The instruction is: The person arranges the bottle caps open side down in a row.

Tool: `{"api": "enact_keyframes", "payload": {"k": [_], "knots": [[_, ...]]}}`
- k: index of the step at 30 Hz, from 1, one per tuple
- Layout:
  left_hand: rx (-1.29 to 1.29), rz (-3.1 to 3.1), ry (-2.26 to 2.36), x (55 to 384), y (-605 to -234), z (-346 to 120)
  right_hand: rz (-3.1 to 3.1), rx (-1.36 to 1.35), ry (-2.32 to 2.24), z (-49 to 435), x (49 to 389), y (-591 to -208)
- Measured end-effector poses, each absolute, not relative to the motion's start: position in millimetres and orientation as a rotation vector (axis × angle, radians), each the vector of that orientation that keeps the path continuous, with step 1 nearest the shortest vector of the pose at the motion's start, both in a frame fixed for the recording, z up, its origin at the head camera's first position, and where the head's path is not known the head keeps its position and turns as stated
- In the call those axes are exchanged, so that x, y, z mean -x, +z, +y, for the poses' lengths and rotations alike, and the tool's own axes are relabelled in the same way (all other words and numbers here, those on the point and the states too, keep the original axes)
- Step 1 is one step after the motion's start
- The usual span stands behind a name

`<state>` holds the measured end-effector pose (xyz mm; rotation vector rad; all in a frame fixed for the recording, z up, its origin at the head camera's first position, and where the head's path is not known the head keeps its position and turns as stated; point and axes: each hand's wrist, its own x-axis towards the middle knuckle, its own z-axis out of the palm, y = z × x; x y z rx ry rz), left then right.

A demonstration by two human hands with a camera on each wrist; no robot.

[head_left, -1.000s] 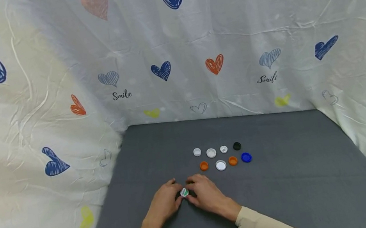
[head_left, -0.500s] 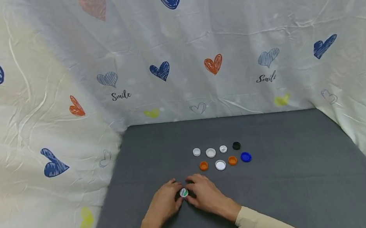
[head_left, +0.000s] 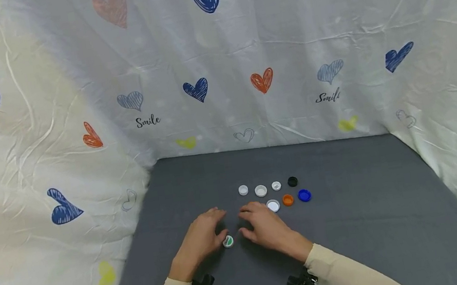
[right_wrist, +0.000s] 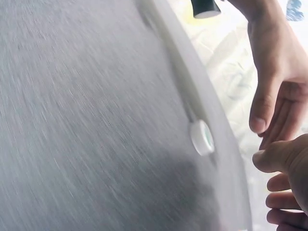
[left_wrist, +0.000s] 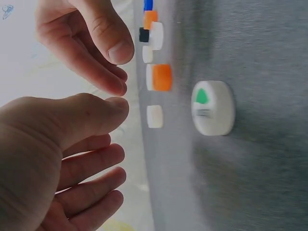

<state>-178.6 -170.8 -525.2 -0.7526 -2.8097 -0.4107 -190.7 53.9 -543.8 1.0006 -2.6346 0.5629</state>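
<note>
Left hand (head_left: pixel 200 235) and right hand (head_left: pixel 269 225) spread, empty, near a green-marked cap (head_left: pixel 228 242). Likely light, stiff; pinch its sides.

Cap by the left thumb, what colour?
White cap, green and grey print, clearest in left wrist view.

A white cap (right_wrist: pixel 202 138) lies near both hands (right_wrist: pixel 281 62) (right_wrist: pixel 291 163).
</note>
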Motion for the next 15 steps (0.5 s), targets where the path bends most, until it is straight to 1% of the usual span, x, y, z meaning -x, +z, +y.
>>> {"api": "enact_keyframes", "payload": {"k": [7,15], "knots": [[0.799,-2.81,-0.387,196,-512,-157,-2.649,-0.905,0.556,77,208,-535],[0.847,-2.82,-0.399,215,-506,-142,-2.687,-0.823,0.556,97,223,-529]]}}
